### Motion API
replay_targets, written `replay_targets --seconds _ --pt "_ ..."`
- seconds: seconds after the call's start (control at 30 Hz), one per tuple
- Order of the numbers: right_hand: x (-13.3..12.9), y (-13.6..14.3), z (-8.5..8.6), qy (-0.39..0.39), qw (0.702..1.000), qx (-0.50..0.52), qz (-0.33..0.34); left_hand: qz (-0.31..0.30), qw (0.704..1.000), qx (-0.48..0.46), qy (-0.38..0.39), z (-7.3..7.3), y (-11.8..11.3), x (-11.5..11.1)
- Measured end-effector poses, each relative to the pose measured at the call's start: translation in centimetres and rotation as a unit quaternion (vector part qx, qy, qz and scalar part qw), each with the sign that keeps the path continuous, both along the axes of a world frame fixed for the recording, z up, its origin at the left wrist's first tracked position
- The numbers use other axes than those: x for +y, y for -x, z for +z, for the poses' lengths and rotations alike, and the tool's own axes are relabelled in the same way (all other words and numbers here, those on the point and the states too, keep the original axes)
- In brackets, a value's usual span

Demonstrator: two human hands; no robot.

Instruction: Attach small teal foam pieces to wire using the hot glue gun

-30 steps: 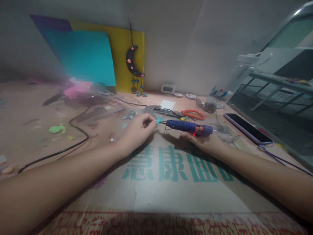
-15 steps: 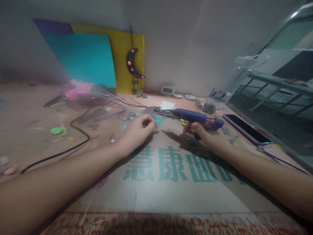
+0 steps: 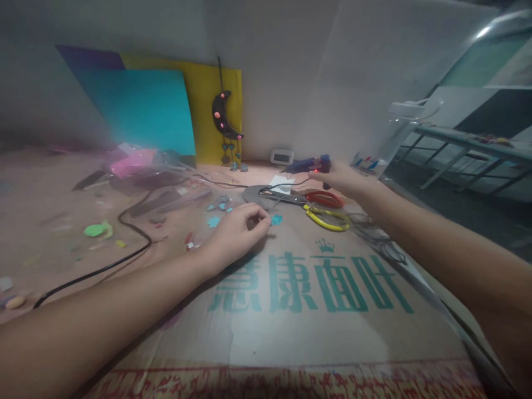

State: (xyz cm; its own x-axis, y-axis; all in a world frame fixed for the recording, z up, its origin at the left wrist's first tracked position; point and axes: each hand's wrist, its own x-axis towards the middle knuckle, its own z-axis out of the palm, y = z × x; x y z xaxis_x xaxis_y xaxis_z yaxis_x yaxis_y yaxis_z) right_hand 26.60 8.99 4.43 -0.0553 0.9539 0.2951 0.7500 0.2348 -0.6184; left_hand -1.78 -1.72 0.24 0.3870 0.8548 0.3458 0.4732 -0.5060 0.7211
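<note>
My left hand is closed in a pinch above the cardboard, with a small light-blue flower at its fingertips. A thin strand shows close to the flower. Far back by the wall, my right hand is wrapped round a dark blue hot glue gun, whose nozzle points left. A small red light glows on the gun. Between the hands lie scissors with one red and one yellow handle. Several blue flower pieces lie just left of my left hand.
A black cord winds across the left side. Behind stand coloured sheets with a dark crescent-moon hanging. A small white display device and white paper sit at the back. A clear plastic jug stands at right.
My right hand has carried the glue gun back toward the wall, uncovering the scissors' handles. My left hand keeps its pinch on the flower and has shifted slightly right and nearer.
</note>
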Motion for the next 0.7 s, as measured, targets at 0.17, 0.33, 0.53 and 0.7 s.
replay_targets --seconds 0.17,0.33,0.53,0.7 --pt "1.9 0.0 -0.8 0.070 0.994 -0.067 -0.047 -0.041 0.998 -0.004 -0.043 -0.2 0.1 -0.2" --pt "1.4 -0.8 -1.0 0.034 0.992 -0.096 -0.068 -0.046 0.998 -0.013 -0.049 -0.1 0.1 -0.3" --pt "-4.5 1.3 -0.5 -0.125 0.992 -0.017 -0.031 -0.022 0.999 -0.047 0.014 0.4 -0.1 -0.4" --pt "-8.7 5.3 -0.7 -0.074 0.990 0.030 0.114 -0.023 0.996 -0.073 0.038 0.7 -0.2 -0.7"
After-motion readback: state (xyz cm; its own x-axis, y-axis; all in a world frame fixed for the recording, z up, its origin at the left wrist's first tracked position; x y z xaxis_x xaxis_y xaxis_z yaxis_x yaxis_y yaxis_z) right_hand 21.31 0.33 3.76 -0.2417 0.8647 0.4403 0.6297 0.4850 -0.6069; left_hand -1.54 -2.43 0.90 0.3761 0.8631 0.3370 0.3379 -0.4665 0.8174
